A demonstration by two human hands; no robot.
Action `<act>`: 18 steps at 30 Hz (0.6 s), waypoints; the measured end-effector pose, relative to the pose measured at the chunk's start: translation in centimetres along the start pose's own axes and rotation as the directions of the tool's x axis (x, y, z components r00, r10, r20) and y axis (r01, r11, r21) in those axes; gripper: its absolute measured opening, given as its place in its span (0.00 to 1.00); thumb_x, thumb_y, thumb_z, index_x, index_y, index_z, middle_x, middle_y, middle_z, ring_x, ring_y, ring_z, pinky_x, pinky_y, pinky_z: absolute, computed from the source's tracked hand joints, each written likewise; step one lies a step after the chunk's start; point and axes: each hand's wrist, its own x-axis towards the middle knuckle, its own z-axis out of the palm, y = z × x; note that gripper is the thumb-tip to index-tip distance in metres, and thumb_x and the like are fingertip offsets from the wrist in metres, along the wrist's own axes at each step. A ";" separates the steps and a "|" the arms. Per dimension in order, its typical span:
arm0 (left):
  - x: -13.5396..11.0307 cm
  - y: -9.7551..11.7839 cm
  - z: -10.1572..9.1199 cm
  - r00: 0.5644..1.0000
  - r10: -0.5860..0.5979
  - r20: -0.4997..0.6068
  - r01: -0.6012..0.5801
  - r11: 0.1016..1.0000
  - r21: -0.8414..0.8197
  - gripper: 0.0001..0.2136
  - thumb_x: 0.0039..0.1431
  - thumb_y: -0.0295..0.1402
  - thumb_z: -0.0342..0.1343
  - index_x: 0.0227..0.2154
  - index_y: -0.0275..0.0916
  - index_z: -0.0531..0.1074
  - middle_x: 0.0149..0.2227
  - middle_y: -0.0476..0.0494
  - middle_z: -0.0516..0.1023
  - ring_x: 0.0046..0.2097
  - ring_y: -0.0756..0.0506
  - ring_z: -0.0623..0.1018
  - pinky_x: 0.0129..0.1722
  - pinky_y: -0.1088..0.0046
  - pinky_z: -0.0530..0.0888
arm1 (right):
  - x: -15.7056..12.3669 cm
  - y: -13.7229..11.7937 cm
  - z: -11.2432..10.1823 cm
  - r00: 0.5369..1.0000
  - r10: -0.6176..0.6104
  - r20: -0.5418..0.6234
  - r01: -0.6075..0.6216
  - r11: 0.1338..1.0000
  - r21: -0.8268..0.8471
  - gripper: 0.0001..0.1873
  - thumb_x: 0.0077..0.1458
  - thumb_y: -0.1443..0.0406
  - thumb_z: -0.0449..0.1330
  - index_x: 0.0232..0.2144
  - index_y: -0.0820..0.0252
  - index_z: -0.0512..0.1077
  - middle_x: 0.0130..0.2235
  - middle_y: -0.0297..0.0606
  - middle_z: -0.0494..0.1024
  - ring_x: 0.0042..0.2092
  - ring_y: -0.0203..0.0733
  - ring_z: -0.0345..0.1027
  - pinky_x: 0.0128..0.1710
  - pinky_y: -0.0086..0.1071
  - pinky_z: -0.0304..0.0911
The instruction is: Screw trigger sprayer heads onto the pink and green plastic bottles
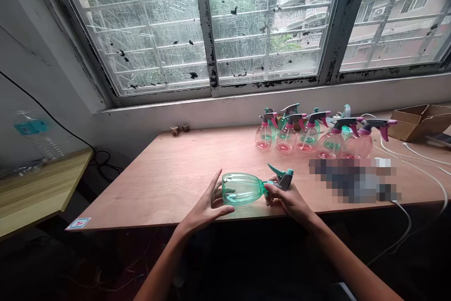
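Observation:
A clear green spray bottle (243,189) with a grey and green trigger head lies sideways above the front edge of the table. My right hand (282,196) is closed around its neck, just below the trigger head, which points right. At the bottle's base, my left hand (213,200) is open, thumb and fingers spread to either side. Whether the left fingers touch the base I cannot tell. Some right fingers are hidden behind the neck.
Several pink spray bottles (287,139) stand in a row at the back right, with green ones behind. A cardboard box (419,122), white cables (423,162) and a blurred patch (348,181) are on the right. Two small brown objects (175,130) sit near the wall.

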 end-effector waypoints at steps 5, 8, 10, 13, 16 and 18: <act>0.1 0.1 -0.1 1.000 -0.024 -0.005 0.024 0.999 0.029 0.41 0.56 0.36 0.65 0.68 0.47 0.50 0.65 0.35 0.63 0.62 0.34 0.69 0.62 0.51 0.65 | -0.1 0.0 0.0 1.000 0.019 0.020 -0.019 1.000 -0.019 0.17 0.53 0.55 0.69 0.34 0.58 0.68 0.23 0.32 0.76 0.23 0.38 0.70 0.24 0.32 0.63; 0.2 0.0 -0.1 1.000 0.010 0.005 -0.010 1.000 0.029 0.45 0.54 0.33 0.67 0.69 0.51 0.46 0.65 0.36 0.63 0.63 0.34 0.68 0.63 0.51 0.65 | -0.1 0.0 0.0 1.000 0.015 0.025 -0.015 1.000 -0.013 0.16 0.54 0.55 0.68 0.34 0.58 0.68 0.23 0.31 0.76 0.23 0.38 0.69 0.24 0.32 0.61; 0.2 -0.1 -0.1 1.000 0.016 0.020 -0.017 1.000 0.017 0.49 0.53 0.32 0.68 0.69 0.53 0.41 0.67 0.36 0.59 0.64 0.34 0.66 0.63 0.50 0.64 | -0.1 0.1 -0.1 0.999 0.015 0.034 -0.014 1.000 -0.013 0.16 0.54 0.56 0.68 0.34 0.58 0.68 0.23 0.31 0.75 0.23 0.37 0.69 0.24 0.32 0.61; 0.1 -0.3 -0.1 1.000 0.003 0.011 -0.003 1.000 0.010 0.51 0.52 0.32 0.68 0.69 0.53 0.38 0.70 0.36 0.52 0.68 0.32 0.60 0.65 0.49 0.61 | -0.1 0.2 -0.2 0.998 0.022 0.054 -0.021 0.999 -0.026 0.16 0.54 0.56 0.68 0.36 0.58 0.68 0.24 0.31 0.75 0.23 0.38 0.69 0.25 0.32 0.61; 0.1 -0.3 -0.2 1.000 -0.019 -0.016 0.019 1.000 0.014 0.45 0.54 0.34 0.67 0.69 0.49 0.45 0.70 0.36 0.51 0.68 0.32 0.59 0.66 0.49 0.59 | -0.1 0.2 -0.3 0.998 0.021 0.056 -0.019 0.999 -0.032 0.16 0.54 0.56 0.68 0.37 0.59 0.68 0.24 0.31 0.76 0.24 0.38 0.69 0.25 0.32 0.61; 0.1 -0.4 -0.3 1.000 -0.019 -0.003 0.019 0.999 0.026 0.44 0.55 0.34 0.67 0.69 0.48 0.47 0.69 0.36 0.55 0.66 0.33 0.62 0.66 0.49 0.60 | -0.1 0.2 -0.2 0.999 0.021 0.040 -0.020 1.000 -0.024 0.16 0.54 0.56 0.69 0.36 0.58 0.68 0.24 0.31 0.75 0.24 0.38 0.69 0.25 0.32 0.61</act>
